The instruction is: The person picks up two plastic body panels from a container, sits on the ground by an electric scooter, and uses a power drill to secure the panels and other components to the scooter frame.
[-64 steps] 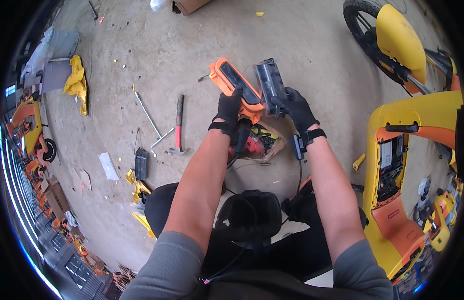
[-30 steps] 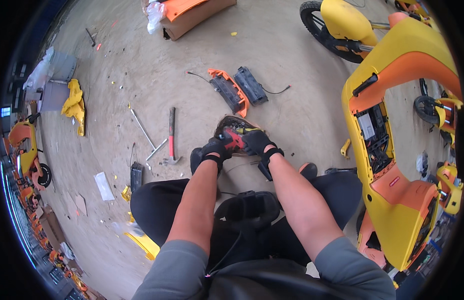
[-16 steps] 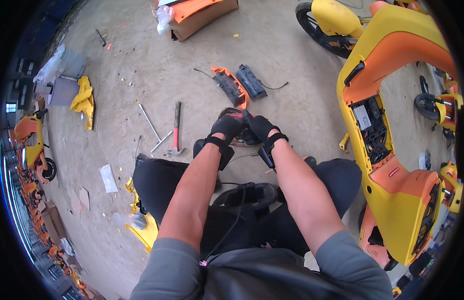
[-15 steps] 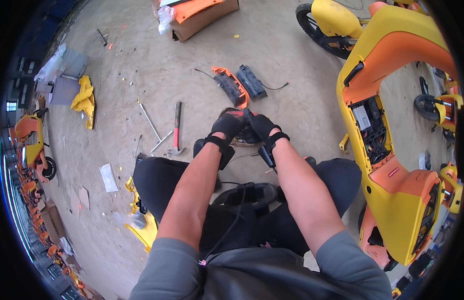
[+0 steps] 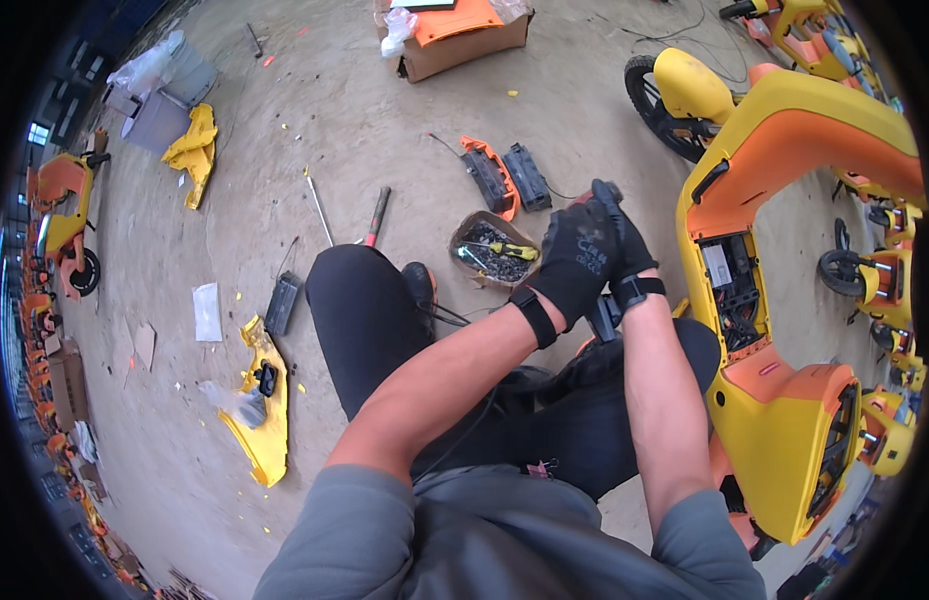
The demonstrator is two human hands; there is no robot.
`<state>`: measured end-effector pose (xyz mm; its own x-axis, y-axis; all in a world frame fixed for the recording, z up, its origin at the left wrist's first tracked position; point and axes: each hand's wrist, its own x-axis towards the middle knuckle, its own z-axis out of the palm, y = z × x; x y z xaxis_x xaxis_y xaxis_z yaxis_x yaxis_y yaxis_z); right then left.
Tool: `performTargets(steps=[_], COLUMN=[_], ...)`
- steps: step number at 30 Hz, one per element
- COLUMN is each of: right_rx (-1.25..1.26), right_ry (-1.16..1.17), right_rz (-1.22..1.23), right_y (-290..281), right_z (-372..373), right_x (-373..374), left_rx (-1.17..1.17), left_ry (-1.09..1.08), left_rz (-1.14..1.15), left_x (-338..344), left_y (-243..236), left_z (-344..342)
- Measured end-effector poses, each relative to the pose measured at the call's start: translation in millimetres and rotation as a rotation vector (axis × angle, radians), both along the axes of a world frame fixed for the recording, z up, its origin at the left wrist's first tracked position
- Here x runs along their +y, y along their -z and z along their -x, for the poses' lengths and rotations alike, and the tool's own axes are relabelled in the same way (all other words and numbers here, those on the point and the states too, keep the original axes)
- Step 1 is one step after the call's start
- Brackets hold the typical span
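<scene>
My left hand and my right hand, both in black gloves, are closed together just right of the middle. A bit of red shows at their top; the rest of what they grip is hidden by the fingers. To their left, an open box of small dark screws stands on the floor. A screwdriver with a yellow and black handle lies on the screws. Beyond the box lie a black casing with an orange frame and a second black casing.
At the right stands a yellow and orange scooter with its middle compartment uncovered. A hammer and a metal rod lie left of the box. Yellow panels rest on the floor, and a cardboard box stands at the far side.
My joined hands have moved right, away from over the screw box, which now shows with the screwdriver in it. My view and legs have shifted, and my left knee now covers the hammer's head.
</scene>
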<state>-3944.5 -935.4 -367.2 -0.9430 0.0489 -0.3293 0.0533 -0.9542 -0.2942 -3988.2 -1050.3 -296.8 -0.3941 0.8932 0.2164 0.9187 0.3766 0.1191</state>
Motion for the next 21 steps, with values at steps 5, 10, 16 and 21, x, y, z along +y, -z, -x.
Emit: performTargets(steps=[5, 10, 16, 21], right_rx=[-0.055, 0.139, 0.284, 0.073], right_ry=[0.346, 0.429, 0.591, 0.699], right_rz=[-1.159, -0.568, -0.507, -0.598], right_y=[-16, -160, -211, -187], right_z=[-50, -79, -90, -95], right_x=[47, 42, 3, -1], left_rx=[-0.139, -0.579, -0.785, -0.669], left_ry=[0.197, 0.108, 0.392, 0.003], left_rz=[-0.326, -0.487, 0.373, 0.177], left_x=[-7, -46, -61, -29], left_y=[-60, -44, 22, 109], left_z=[-25, -35, -16, 38])
